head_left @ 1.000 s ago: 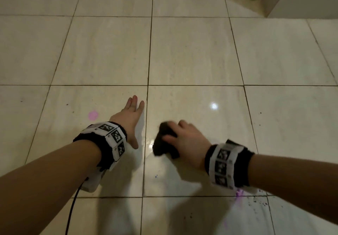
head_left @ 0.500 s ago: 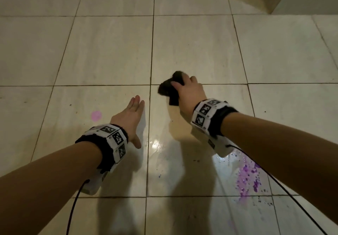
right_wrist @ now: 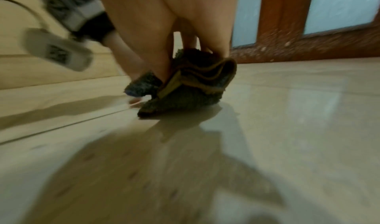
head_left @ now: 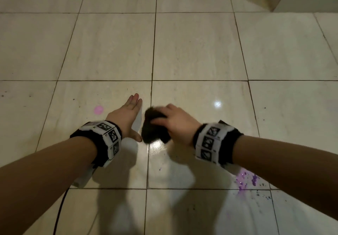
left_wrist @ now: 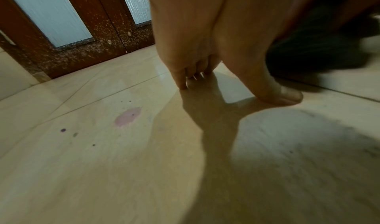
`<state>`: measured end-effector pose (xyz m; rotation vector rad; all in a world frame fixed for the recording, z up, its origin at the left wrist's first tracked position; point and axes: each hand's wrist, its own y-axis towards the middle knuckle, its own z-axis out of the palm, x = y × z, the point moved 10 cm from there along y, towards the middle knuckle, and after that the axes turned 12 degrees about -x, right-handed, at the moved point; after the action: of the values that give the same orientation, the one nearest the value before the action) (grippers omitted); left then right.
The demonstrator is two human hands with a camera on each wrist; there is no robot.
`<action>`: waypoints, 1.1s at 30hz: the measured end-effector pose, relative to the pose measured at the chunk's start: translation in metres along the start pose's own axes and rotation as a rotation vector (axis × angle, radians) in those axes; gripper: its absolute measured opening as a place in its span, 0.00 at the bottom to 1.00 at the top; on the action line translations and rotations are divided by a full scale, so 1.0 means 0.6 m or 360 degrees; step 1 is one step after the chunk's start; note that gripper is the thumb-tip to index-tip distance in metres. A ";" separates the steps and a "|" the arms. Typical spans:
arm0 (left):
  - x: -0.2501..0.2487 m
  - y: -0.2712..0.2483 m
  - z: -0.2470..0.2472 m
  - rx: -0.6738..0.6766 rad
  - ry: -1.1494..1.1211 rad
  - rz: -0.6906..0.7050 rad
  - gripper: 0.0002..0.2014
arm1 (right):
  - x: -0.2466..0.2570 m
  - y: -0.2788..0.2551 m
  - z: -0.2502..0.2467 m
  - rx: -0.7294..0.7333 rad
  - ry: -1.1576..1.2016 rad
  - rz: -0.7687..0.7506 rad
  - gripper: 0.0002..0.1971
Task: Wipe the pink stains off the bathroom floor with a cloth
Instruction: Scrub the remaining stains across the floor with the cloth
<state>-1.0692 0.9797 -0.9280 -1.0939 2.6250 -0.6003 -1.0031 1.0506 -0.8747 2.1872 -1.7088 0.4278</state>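
A person's right hand (head_left: 175,123) presses a dark bunched cloth (head_left: 152,128) to the wet, glossy tile floor (head_left: 201,55), fingers curled round it in a firm grip. The left hand (head_left: 126,117) rests just beside it, fingers straight and together, tips on the tile. A round pink stain (head_left: 98,109) lies left of that hand; purple splatter (head_left: 247,180) shows beneath the right forearm.

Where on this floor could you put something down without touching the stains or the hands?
The tiles beyond both hands, toward the far wall, show bare. It is crowded nearer: the round pink stain beside the left hand, the cloth under the right hand, purple splatter under the right forearm.
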 end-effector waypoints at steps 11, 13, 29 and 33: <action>-0.001 -0.054 0.033 0.0230 0.0244 0.0246 0.64 | 0.114 -0.156 0.088 0.0508 -0.0112 -0.0381 0.27; -0.003 -0.053 0.032 0.0212 0.0233 0.0234 0.64 | 0.116 -0.173 0.082 0.0562 0.0041 -0.0331 0.25; -0.167 -0.031 0.016 0.0087 0.0324 0.0491 0.67 | 0.066 -0.249 0.067 0.0459 -0.0117 -0.0142 0.22; -0.183 -0.025 0.018 0.0120 0.0361 0.0455 0.66 | 0.012 -0.217 -0.001 0.0181 0.0097 0.0134 0.21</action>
<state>-0.9796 1.0460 -0.9245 -0.6433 2.8504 -0.7898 -0.8748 1.0741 -0.8808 2.1613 -1.7887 0.6208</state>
